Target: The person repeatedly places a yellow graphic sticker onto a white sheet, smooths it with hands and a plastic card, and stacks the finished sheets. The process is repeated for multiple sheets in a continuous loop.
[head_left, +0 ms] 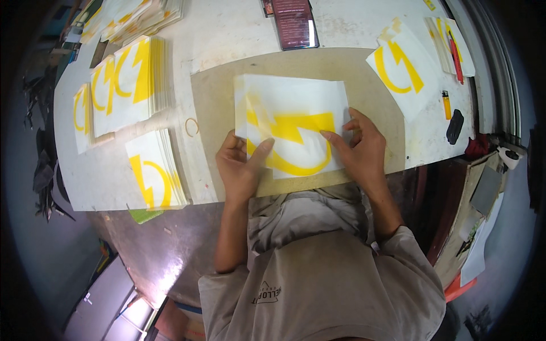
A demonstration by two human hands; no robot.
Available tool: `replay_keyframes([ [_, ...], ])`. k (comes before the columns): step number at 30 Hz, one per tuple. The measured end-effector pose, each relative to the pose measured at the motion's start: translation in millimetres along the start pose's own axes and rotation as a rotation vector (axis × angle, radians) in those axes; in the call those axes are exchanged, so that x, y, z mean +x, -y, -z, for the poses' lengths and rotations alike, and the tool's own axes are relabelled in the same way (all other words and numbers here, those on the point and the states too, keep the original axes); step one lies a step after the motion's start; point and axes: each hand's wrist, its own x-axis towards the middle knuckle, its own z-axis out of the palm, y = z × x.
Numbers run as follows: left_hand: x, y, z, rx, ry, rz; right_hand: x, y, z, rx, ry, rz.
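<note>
White sheets (307, 99) printed with a bold yellow curved and zigzag shape are in front of me, above a brownish board on the table. They seem to overlap, and their left part is smeared by motion. At the lower left, my left hand (240, 165) grips them, thumb on top and fingers at the edge. My right hand (364, 145) holds the right edge, its thumb tip on the yellow print and its fingers bent at the side. How many sheets lie between my hands I cannot tell.
Stacks of similar printed sheets (122, 85) stand at the left, with another stack (156, 170) nearer me. At the right lie loose printed sheets (405, 71), a red pen (455, 59), a yellow lighter (446, 105) and a black object (454, 127). A dark phone-like slab (293, 23) is at the back.
</note>
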Motion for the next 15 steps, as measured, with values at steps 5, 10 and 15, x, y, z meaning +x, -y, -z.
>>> replay_keyframes([
  [5,-6,-5,9,0.055,0.073,0.045,-2,-4,-6,-0.159,0.071,0.354],
  [10,-10,-7,19,0.033,0.068,0.088,-22,7,3,-0.338,0.423,0.772],
  [15,-15,-11,31,0.035,0.121,0.136,-10,-18,32,0.214,0.298,0.477],
])
